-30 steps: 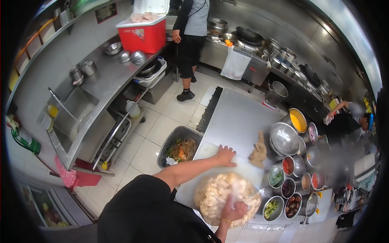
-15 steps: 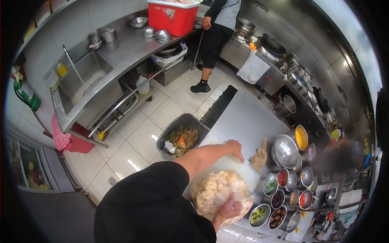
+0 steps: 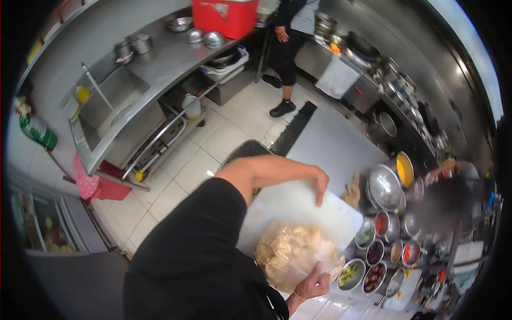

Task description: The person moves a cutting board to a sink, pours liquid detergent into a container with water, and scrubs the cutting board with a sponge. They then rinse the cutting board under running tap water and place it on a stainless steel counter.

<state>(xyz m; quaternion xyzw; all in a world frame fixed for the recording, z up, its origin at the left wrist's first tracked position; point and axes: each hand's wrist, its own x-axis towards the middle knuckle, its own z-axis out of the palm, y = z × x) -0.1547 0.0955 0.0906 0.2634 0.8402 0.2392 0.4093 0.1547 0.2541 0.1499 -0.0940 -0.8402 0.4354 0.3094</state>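
Clear bag (image 3: 301, 256) bulges roundly with pale yellowish pieces (image 3: 285, 248).

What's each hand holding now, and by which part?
Right hand: the clear bag, by its loose plastic. Left hand: at the far edge of the white board; whether it grips is unclear.

Bag of pieces (image 3: 296, 253): showing cream and pale tan through clear, shiny plastic.
Cutting board (image 3: 288, 202): gleaming milky white.
Sleeve (image 3: 184, 229): showing solid black.
Wristband (image 3: 300, 296): showing yellow.
Cool box (image 3: 225, 19): standing out in bright red.
Liquid (image 3: 404, 170): glowing orange-yellow.
Small bowls (image 3: 360, 273): gleaming silver, revealing green, red, dark purple and brown inside.
Worktop (image 3: 336, 136): shining silvery grey.
Extinguisher (image 3: 39, 133): showing green.
Hanging cloth (image 3: 85, 177): showing pink.
Towel (image 3: 337, 79): showing plain white.
Floor tiles (image 3: 216, 132): forming an off-white grid with darker lines.
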